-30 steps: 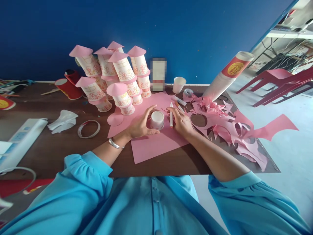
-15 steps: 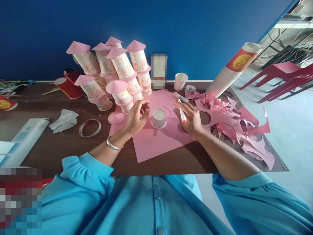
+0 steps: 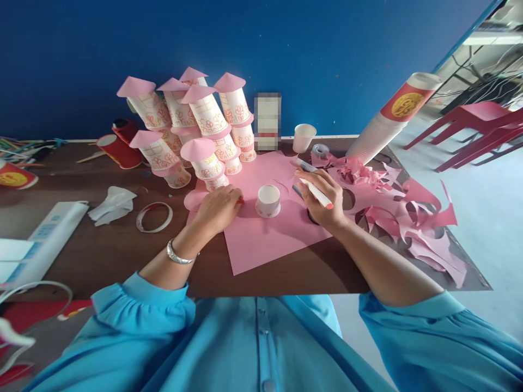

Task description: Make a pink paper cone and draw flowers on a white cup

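Observation:
My right hand [image 3: 324,198] is closed around a white marker [image 3: 315,193] with an orange-red end, held slanting above the pink paper sheet [image 3: 249,239]. My left hand [image 3: 218,209] rests low over the sheet's left part, fingers pinched on a small red cap [image 3: 241,201], mostly hidden by the fingers. Between the hands stands a small white paper cup [image 3: 268,202], wider at its base, with reddish marks near the lower rim; neither hand touches it. Just beyond my left hand, paper-cup towers [image 3: 209,118] with pink cone roofs and red-orange flower drawings stand close together.
Pink paper scraps [image 3: 408,212] cover the table's right side. A tall leaning stack of paper cups [image 3: 379,125], a single cup [image 3: 304,138] and a tape roll [image 3: 321,151] stand behind. To the left lie another tape ring [image 3: 154,218], crumpled white paper [image 3: 113,206] and red cups [image 3: 118,151].
My left hand has moved left and down, away from the cup, and a bit of red now shows at its fingertips. My right hand has tilted the marker flatter.

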Demonstrator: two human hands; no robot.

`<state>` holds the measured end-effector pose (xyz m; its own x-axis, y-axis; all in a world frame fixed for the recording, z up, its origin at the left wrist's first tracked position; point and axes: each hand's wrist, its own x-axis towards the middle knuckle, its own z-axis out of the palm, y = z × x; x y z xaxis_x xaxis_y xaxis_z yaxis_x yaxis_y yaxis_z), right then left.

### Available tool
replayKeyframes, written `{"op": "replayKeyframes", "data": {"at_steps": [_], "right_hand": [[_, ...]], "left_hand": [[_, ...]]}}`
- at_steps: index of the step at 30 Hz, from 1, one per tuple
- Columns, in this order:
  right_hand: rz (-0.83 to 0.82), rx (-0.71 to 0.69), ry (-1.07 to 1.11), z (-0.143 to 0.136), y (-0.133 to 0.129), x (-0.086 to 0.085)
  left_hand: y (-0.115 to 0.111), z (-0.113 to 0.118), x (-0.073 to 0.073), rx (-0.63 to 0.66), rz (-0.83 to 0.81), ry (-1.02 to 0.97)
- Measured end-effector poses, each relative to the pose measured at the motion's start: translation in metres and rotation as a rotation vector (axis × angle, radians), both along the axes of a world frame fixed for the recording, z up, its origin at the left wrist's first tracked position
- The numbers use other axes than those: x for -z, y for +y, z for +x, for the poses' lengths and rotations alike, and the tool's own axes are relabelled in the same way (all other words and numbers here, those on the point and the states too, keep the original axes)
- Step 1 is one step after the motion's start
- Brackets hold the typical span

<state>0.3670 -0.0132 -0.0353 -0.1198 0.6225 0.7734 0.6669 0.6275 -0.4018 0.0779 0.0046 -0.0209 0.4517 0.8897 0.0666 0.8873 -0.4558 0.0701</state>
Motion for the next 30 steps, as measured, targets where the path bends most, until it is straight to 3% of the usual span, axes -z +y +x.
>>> {"op": "replayKeyframes", "data": {"at_steps": [7,13,17,23,30], "right_hand": [[-0.065,-0.149,0.106,-0.004,-0.016,-0.013],[-0.031,-0.061,0.092,-0.004,-0.017,-0.014],[-0.087,-0.134,0.160,-0.003,-0.013,-0.019],[-0.189,-0.338,0.239,-0.010,-0.032,-0.032],[-0.282,-0.450,0.293,-0.021,-0.047,-0.029]], "left_hand": [[0.002,-0.002,-0.001,-0.031,-0.022,-0.172],[0.004,0.001,0.001,-0.051,-0.081,-0.031],[0.002,0.001,0.001,-0.060,0.018,-0.132],[-0.013,0.005,-0.012,0.189,0.314,-0.591],[-0.023,0.012,-0.014,0.340,0.277,-0.632]]}}
